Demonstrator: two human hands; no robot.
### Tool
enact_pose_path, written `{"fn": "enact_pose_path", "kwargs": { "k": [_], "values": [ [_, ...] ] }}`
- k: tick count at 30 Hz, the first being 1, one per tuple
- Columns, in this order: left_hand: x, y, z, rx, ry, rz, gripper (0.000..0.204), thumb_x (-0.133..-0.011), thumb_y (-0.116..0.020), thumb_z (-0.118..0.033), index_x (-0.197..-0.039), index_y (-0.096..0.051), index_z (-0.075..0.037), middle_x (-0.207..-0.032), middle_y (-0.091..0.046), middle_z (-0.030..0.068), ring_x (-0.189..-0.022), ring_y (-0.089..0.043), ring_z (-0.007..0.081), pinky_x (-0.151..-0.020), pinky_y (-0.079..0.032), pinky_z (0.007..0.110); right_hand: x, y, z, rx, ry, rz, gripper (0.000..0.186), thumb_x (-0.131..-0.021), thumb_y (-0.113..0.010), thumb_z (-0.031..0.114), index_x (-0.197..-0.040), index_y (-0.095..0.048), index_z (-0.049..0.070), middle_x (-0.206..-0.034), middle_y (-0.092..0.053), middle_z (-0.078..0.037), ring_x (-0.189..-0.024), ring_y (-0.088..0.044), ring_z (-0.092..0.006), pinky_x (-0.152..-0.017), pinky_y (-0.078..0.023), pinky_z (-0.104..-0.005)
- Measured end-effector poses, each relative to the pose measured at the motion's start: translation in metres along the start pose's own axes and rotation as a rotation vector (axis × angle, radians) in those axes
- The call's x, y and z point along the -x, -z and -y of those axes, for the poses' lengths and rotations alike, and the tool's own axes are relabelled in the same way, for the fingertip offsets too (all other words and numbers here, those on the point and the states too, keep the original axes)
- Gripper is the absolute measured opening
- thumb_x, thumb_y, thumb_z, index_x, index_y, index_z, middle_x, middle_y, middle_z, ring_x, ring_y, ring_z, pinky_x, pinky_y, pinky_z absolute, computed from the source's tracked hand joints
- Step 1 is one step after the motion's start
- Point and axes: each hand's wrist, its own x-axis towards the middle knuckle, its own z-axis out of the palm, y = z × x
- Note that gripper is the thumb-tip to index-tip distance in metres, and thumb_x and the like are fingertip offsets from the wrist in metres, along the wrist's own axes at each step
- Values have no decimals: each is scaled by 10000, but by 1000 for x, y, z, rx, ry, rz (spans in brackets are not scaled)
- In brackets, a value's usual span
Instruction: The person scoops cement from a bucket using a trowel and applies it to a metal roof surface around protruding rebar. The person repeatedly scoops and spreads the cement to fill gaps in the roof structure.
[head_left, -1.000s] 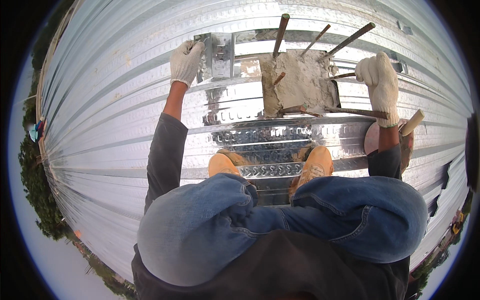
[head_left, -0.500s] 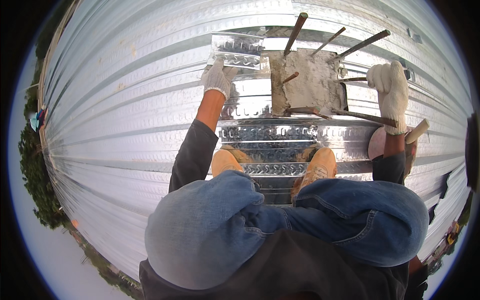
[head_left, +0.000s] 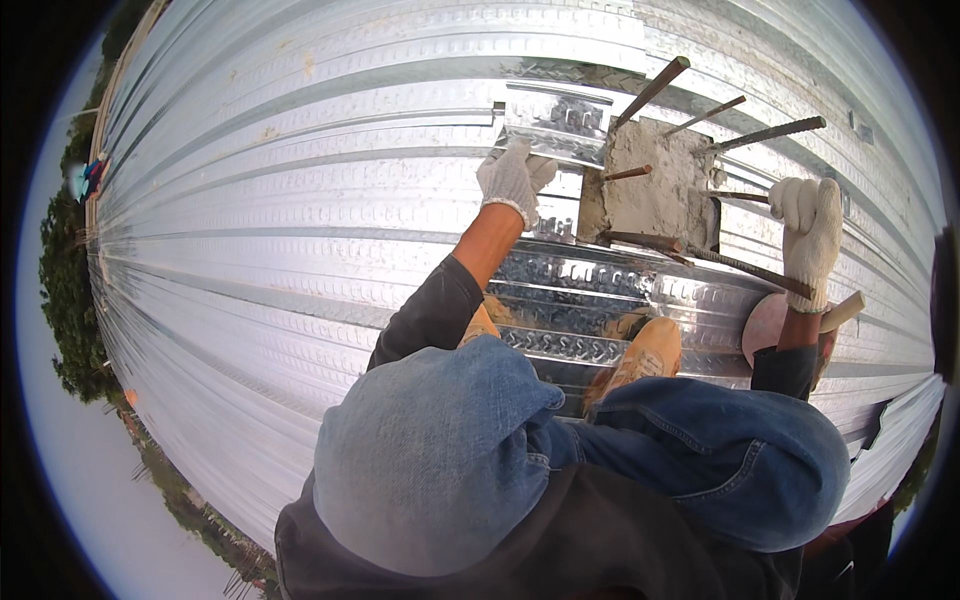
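Observation:
My left hand (head_left: 517,177), in a white knit glove, grips the near edge of a small cut piece of shiny sheet metal (head_left: 557,112). That ribbed piece lies against the left side of a square concrete column stub (head_left: 655,165). Several rusty rebars stick up and outward from the stub. To the right, my gloved right hand (head_left: 806,235) is closed in a fist around the end of one rebar (head_left: 738,196). Another rebar (head_left: 755,270) slants out just below that fist.
Ribbed metal decking (head_left: 250,220) spreads all around. By my right wrist lies a round pinkish object (head_left: 762,328) beside a pale handle-like stick (head_left: 843,311). My tan boot (head_left: 648,355) rests on the decking. A person (head_left: 92,177) is far off at the left edge.
The view has turned, shifting the stub right and down. My left hand has brought the sheet metal piece closer to the stub's left side. My right hand stays at the rebar.

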Motion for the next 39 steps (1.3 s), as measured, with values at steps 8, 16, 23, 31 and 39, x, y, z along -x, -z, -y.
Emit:
{"fn": "enact_pose_path", "kwargs": {
  "k": [8,16,23,31,39],
  "values": [
    [-20,20,-94,214,-376,-42,241,-1122,-734,-102,-1294,-588,-15,-1213,-698,175,-1071,-798,337,-948,-729,525,-1,1,-3,-49,4,8,613,-1266,-514,441,-732,-369,177,-684,-312,31,-718,-354,-182,-749,-373,-384],
    [6,181,-140,168,-510,-281,235,-1145,-681,-159,-1334,-657,-20,-1273,-763,139,-1136,-794,309,-958,-701,488,0,8,0,9,9,4,621,-1264,-498,433,-717,-418,152,-669,-360,-10,-710,-418,-214,-743,-409,-398],
    [95,405,-160,221,-507,-585,292,-1182,-632,-265,-1369,-679,-46,-1214,-754,99,-1151,-746,229,-928,-642,384,2,1,2,34,10,23,666,-1271,-480,473,-687,-366,174,-685,-339,9,-742,-398,-208,-749,-386,-390],
    [174,479,-149,64,-348,-753,275,-1172,-648,-271,-1339,-677,-55,-1164,-727,78,-1078,-713,204,-869,-607,359,10,10,1,68,-8,-12,684,-1268,-452,526,-682,-366,184,-672,-348,5,-721,-399,-209,-739,-383,-391],
    [171,427,-81,-421,126,-469,259,-1162,-664,-277,-1308,-674,-63,-1114,-699,56,-1004,-680,179,-809,-571,333,20,28,20,231,199,-115,915,-1148,-493,794,-1505,-702,-21,-1394,-792,-180,-1351,-739,-288,-1204,-554,-471]
  ]
}}
